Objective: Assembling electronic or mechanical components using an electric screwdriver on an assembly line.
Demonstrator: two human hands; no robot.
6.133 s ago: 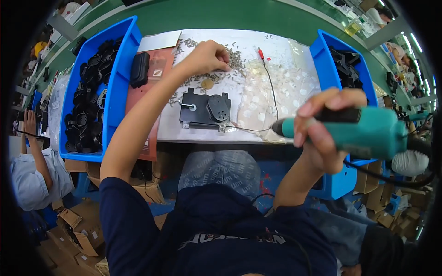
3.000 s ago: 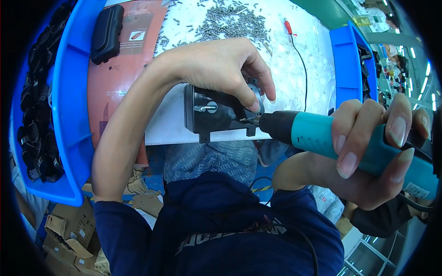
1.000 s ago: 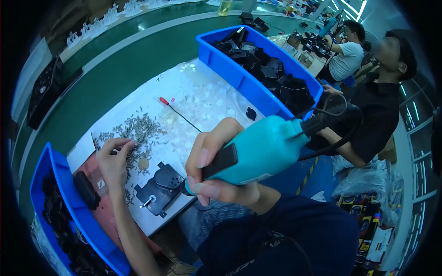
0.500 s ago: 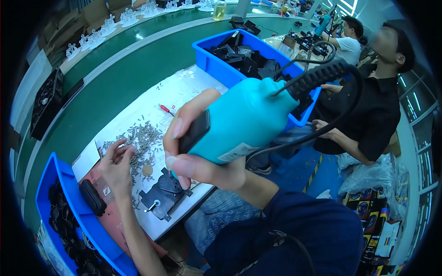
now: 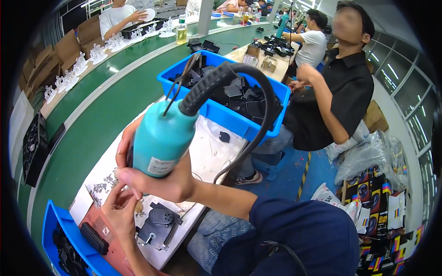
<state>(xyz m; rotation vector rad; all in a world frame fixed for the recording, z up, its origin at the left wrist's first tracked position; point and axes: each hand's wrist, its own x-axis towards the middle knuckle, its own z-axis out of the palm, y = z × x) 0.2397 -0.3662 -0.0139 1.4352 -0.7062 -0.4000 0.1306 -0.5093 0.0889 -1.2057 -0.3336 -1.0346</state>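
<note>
Mid-job, with the teal electric screwdriver [image 5: 163, 138] lifted in the right hand [image 5: 156, 181]

Right hand wraps firmly round the driver body, its tip hidden behind the hand; left hand [image 5: 120, 208] has fingers curled at the loose pile of small silver screws [image 5: 103, 184], seemingly pinching one, though that is too small to confirm. Just beside it, the dark grey plastic housing [image 5: 156, 225] lies flat on the white work mat [image 5: 209, 152], apparently with fastening still left. A blue parts bin [image 5: 221, 115] sits beyond

Right hand [image 5: 154, 177] raised, fingers clenched — left hand [image 5: 120, 212] low, fingers curled.
</note>
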